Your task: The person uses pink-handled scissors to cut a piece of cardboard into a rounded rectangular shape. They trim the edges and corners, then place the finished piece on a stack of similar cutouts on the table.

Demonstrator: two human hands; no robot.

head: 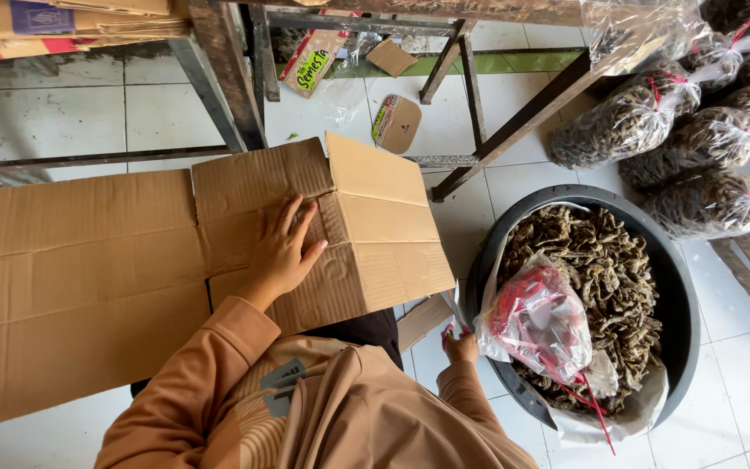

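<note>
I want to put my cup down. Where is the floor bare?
Bare tiles show right of the tub, under the bags, and behind the cardboard between the table legs. Between cardboard and tub it's crowded.

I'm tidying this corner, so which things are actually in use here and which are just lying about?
In use:
- flattened brown cardboard box, pressed by the left hand
- something red and thin, too hidden to identify, held by the right hand

Lying about:
- black round tub of dried brown pieces
- clear plastic bag of red ties
- tied clear bags of dried pieces
- small cardboard scraps
</note>
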